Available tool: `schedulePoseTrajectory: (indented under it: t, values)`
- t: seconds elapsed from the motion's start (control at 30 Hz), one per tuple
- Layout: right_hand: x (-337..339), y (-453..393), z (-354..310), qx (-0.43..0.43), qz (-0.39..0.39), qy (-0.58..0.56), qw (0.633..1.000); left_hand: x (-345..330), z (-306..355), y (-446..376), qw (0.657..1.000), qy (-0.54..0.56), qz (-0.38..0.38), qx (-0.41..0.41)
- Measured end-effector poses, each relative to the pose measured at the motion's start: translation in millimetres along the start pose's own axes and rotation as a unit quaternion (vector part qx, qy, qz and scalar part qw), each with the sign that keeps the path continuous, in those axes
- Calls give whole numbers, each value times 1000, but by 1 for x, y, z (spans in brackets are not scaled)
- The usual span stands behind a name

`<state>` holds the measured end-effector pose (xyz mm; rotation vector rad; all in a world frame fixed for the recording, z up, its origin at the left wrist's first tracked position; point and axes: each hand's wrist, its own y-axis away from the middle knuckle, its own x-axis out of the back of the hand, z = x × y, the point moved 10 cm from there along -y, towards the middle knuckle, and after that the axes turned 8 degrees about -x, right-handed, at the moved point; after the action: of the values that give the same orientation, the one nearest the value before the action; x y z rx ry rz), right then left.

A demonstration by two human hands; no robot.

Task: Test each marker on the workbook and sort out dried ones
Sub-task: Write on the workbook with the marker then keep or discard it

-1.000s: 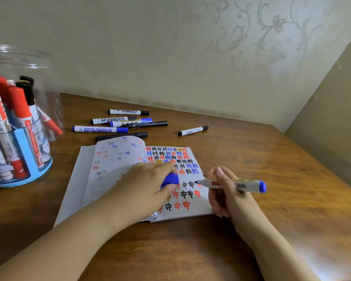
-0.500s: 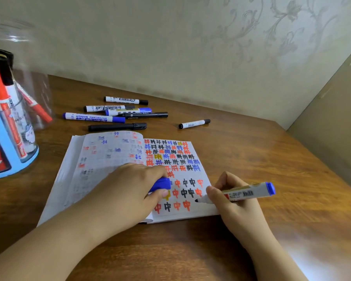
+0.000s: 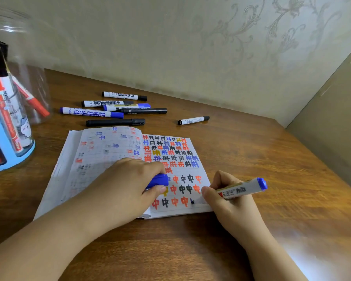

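An open workbook (image 3: 101, 157) lies on the wooden table, its right page filled with red, blue, black and yellow characters. My right hand (image 3: 229, 201) grips an uncapped blue marker (image 3: 243, 188) with its tip on the bottom row of the page, where a small dark blue mark shows. My left hand (image 3: 126, 185) rests on the workbook and holds the blue cap (image 3: 157, 180) between thumb and fingers. Several capped markers (image 3: 114, 110) lie in a loose group behind the workbook, and one black-capped marker (image 3: 193, 120) lies apart to their right.
A clear jar with a blue base (image 3: 10, 151) stands at the left edge, holding several red and black markers upright. A patterned wall runs behind the table, and a plain panel closes the right side.
My right hand has brought the marker tip down from above the page to the bottom row, leaving a small blue mark. My left hand has kept the cap on the workbook.
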<state>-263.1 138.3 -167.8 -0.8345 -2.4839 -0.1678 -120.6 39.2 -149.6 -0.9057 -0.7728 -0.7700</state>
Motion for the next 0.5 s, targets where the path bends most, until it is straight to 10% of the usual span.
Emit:
schedulePoseTrajectory:
  t: [0.5]
  values:
    - [3,1,1,-4,17,1,1000,-2,-3,0,1000,4,8,-7]
